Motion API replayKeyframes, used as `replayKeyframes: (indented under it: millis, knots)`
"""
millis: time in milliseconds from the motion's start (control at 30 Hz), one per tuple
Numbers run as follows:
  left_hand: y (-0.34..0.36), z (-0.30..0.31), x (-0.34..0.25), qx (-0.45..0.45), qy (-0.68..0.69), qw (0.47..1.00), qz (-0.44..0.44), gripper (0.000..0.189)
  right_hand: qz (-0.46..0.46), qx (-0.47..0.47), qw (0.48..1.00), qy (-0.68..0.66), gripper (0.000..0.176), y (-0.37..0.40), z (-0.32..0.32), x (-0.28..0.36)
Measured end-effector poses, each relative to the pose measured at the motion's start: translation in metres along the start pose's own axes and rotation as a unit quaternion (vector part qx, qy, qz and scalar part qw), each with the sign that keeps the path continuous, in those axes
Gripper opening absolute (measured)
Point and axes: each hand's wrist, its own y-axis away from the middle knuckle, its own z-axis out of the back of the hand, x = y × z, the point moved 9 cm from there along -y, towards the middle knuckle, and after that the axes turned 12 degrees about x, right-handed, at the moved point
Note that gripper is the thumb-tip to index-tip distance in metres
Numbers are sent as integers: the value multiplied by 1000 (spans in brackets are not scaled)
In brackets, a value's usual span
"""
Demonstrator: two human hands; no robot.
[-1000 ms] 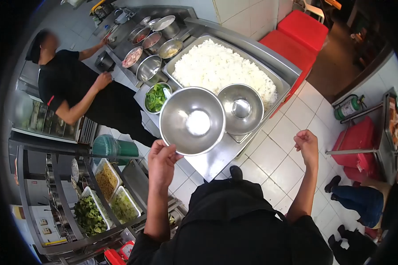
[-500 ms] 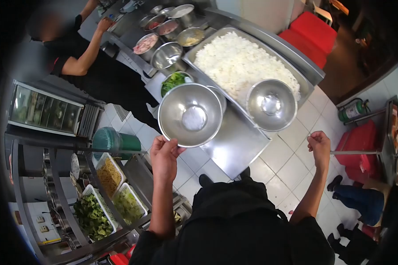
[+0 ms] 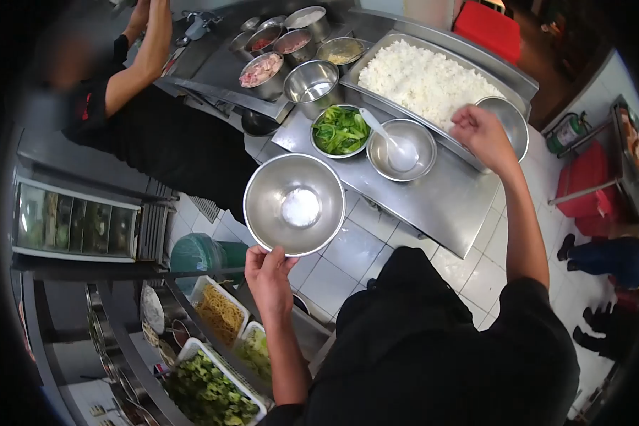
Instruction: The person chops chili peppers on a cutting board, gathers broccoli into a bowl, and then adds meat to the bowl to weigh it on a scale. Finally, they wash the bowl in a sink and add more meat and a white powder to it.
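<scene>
Low in front of me, my left hand (image 3: 268, 273) pinches the near rim of a wide metal mixing bowl (image 3: 261, 202), which has nothing visible inside. My right hand (image 3: 484, 138) is over the near side of the rice tray (image 3: 397, 106), fingers loosely bent, with nothing visible in them. Just beyond it, a second metal bowl (image 3: 511, 121) sits at the tray's right end, partly covered by the hand. White rice (image 3: 422, 78) fills the tray. A white ladle (image 3: 387, 135) rests in a smaller metal bowl (image 3: 419, 153), beside a bowl of green leaves (image 3: 341, 131).
Metal containers of raw meat (image 3: 261, 71) and other ingredients stand at the back. A co-worker in black (image 3: 170, 142) is on the left. Below are baskets of noodles (image 3: 220, 312) and broccoli (image 3: 209, 390) on a rack. The steel table's corner (image 3: 463, 252) juts toward me.
My right hand has moved up and left to the rice tray. The left hand still holds the mixing bowl, now lower in view. The view has turned, uncovering the ladle.
</scene>
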Motion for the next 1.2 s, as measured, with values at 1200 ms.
replayKeyframes:
  millis: [1200]
  knots:
    - [-517,21,-126,-16,-83,995,55,7,-72,102,941,314,54,-783,-378,48]
